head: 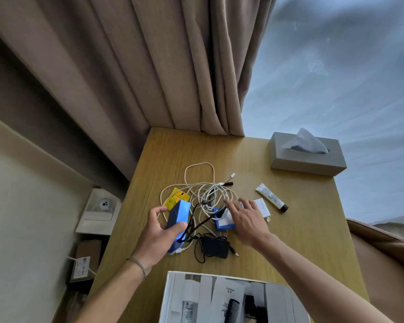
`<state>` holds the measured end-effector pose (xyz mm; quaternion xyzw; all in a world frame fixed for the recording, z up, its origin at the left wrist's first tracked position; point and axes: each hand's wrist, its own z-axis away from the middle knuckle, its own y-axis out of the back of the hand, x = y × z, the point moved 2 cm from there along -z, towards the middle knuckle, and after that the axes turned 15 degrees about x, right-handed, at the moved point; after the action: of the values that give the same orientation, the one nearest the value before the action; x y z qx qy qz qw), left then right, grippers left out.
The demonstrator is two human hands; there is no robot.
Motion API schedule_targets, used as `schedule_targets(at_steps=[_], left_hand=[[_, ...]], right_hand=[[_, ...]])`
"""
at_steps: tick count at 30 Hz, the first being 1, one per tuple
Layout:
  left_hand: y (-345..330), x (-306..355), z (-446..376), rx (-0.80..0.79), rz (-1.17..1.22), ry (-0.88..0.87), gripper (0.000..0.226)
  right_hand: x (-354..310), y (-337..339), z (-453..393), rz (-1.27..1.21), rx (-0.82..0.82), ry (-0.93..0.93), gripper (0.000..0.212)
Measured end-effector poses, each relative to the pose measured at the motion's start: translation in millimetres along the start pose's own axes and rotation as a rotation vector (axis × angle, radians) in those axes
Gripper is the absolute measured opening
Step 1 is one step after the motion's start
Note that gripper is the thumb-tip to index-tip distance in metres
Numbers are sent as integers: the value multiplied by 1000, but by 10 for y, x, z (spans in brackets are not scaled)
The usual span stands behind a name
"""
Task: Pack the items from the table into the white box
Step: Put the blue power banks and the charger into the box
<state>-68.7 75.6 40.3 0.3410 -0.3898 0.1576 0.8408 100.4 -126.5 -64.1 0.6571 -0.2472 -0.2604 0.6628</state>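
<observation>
1. The left hand (160,231) holds a blue box (176,220) with curled fingers and thumb around its sides, lifted a little over the wooden table (301,229).
2. The right hand (245,217) is spread, its fingers straight, and it lies on a second blue box (222,223) in the tangle of white cables (205,190); it grips nothing yet.
3. A black cord (196,220) hangs against the held box, so I would lift slowly and shake it free first.
4. The white box (231,297) stands open at the near edge, just below both hands; a comb is already inside.
5. The black adapter (215,247), the yellow packet (175,197) and the tube (271,197) are still on the table.
</observation>
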Motion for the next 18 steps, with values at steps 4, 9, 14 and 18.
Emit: schedule_targets(at_steps=[4, 9, 14, 18], left_hand=[[99, -113, 41, 11, 9, -4, 47], [201, -153, 109, 50, 53, -6, 47], [216, -110, 169, 81, 58, -25, 46], [184, -91, 227, 85, 84, -25, 42]], right_hand=[[38, -14, -81, 8, 43, 54, 115], [101, 147, -41, -146, 88, 52, 115], [200, 426, 5, -551, -97, -180, 91], [319, 613, 50, -1042, -241, -447, 59]])
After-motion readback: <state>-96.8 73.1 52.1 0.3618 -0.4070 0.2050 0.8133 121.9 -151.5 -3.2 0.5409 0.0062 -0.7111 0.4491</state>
